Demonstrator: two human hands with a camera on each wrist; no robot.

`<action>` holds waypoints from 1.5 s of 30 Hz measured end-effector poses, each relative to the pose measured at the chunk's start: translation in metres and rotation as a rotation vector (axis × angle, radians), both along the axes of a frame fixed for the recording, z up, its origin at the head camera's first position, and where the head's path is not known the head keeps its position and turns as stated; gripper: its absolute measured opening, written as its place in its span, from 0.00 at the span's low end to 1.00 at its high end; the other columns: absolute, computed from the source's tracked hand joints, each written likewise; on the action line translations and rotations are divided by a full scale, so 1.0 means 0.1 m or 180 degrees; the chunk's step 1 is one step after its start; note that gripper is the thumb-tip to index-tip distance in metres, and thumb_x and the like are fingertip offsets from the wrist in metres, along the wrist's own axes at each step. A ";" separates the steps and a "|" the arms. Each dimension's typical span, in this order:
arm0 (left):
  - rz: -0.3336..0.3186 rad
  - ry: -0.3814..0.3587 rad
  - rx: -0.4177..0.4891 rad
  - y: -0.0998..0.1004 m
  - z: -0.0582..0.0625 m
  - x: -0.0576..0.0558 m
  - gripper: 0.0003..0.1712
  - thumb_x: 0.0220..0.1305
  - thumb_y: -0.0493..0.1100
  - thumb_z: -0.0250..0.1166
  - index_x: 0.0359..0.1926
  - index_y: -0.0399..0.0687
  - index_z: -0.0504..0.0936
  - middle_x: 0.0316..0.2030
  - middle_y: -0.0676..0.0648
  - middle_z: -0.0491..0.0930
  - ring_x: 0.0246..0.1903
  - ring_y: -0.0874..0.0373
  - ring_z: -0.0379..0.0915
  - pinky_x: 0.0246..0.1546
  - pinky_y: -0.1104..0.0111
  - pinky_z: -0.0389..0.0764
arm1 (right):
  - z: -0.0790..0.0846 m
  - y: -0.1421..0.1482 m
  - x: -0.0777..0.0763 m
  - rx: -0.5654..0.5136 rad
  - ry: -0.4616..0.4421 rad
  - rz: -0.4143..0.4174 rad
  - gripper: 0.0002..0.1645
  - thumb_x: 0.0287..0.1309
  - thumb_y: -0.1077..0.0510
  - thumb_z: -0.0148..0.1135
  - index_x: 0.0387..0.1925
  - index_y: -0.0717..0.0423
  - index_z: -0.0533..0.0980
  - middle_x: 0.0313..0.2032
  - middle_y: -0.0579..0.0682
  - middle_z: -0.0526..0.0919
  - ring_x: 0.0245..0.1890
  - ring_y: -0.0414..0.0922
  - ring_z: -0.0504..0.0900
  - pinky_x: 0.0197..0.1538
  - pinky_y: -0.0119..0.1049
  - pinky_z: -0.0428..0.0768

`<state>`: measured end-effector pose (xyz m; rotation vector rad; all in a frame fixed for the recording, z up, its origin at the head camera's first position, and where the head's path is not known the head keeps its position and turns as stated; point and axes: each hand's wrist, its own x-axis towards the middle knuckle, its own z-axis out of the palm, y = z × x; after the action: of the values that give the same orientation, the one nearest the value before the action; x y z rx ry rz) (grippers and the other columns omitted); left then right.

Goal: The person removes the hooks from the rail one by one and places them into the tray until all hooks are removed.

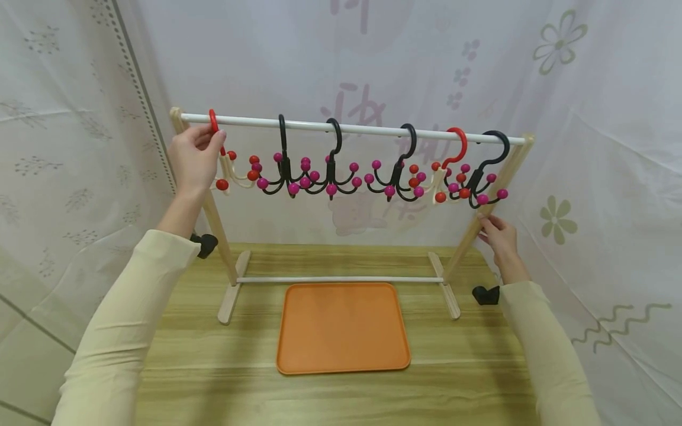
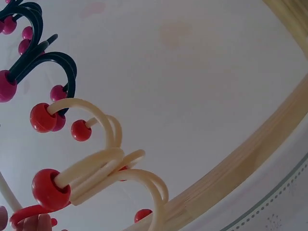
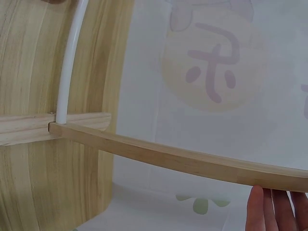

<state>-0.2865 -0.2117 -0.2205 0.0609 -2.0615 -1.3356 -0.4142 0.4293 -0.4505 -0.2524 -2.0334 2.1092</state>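
My left hand (image 1: 194, 155) pinches the red hook (image 1: 213, 120) of a cream claw hanger (image 2: 98, 173) with red ball tips, at the left end of the white rail (image 1: 367, 128). That red hook lies over the rail. My right hand (image 1: 501, 239) touches the right wooden post (image 1: 459, 251) of the rack with its fingertips (image 3: 257, 195), below the rail. Between the hands hang several black claw hangers (image 1: 331, 168) with magenta balls. Another cream claw hanger (image 1: 438, 180) with a red hook hangs toward the right, partly overlapping its neighbours.
An orange tray (image 1: 343, 328) lies on the wooden table (image 1: 341, 399) in front of the rack. A white lower bar (image 1: 341, 279) joins the two wooden feet (image 1: 230, 303). Patterned white curtains (image 1: 613, 148) hang behind and at both sides.
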 end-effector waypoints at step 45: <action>-0.0155 0.0032 -0.0077 0.03 -0.53 0.43 0.21 0.57 0.49 0.59 0.44 0.36 0.78 0.40 0.41 0.79 0.38 0.57 0.76 0.40 0.74 0.73 | 0.97 -1.00 1.04 0.0537 -0.0294 -0.0323 0.40 0.54 0.46 0.56 0.61 0.67 0.58 0.50 0.57 0.68 0.47 0.45 0.71 0.51 0.37 0.68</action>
<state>-0.2436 -0.2092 -0.2731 -0.0067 -2.0822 -1.3373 -0.3101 0.3296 -0.3536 -0.4234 -2.1857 1.8867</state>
